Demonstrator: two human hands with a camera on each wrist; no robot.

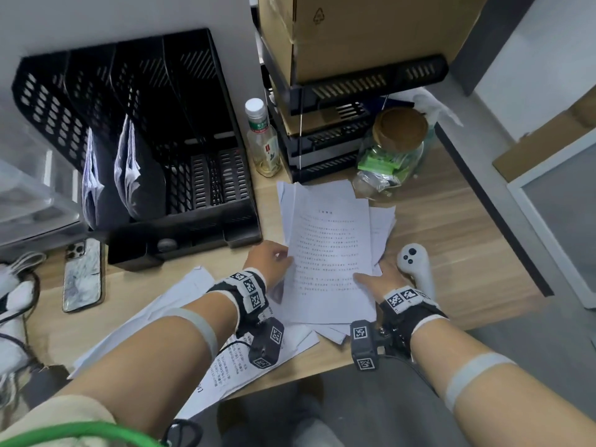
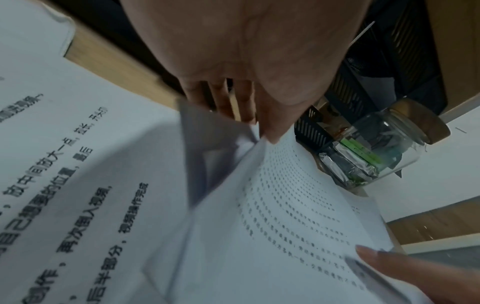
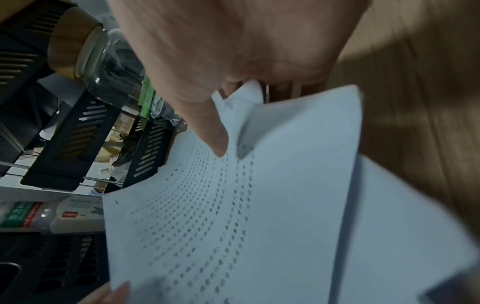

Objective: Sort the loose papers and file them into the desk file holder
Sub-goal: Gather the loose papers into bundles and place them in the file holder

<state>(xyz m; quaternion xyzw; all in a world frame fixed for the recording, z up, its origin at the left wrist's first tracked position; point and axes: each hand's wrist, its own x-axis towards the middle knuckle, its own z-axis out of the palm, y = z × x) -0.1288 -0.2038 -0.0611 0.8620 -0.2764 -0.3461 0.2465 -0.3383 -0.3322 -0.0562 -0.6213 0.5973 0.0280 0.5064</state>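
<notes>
A stack of printed white papers (image 1: 325, 250) is held above the wooden desk between both hands. My left hand (image 1: 274, 261) pinches its left edge, thumb on top (image 2: 270, 127) and fingers underneath. My right hand (image 1: 375, 277) pinches the lower right corner, with the thumb (image 3: 215, 139) on the printed page. More loose sheets (image 1: 180, 317) lie under my left forearm at the desk's front. The black mesh file holder (image 1: 200, 162) stands at the back left, with papers (image 1: 127, 166) in its two left slots; the right slots look empty.
A drink bottle (image 1: 263, 140) stands right of the holder. Behind the papers are stacked black trays (image 1: 325, 143) under a cardboard box (image 1: 354, 30), and a cork-lidded glass jar (image 1: 392, 153). A white controller (image 1: 416, 266) lies right of my right hand; a phone (image 1: 82, 275) lies left.
</notes>
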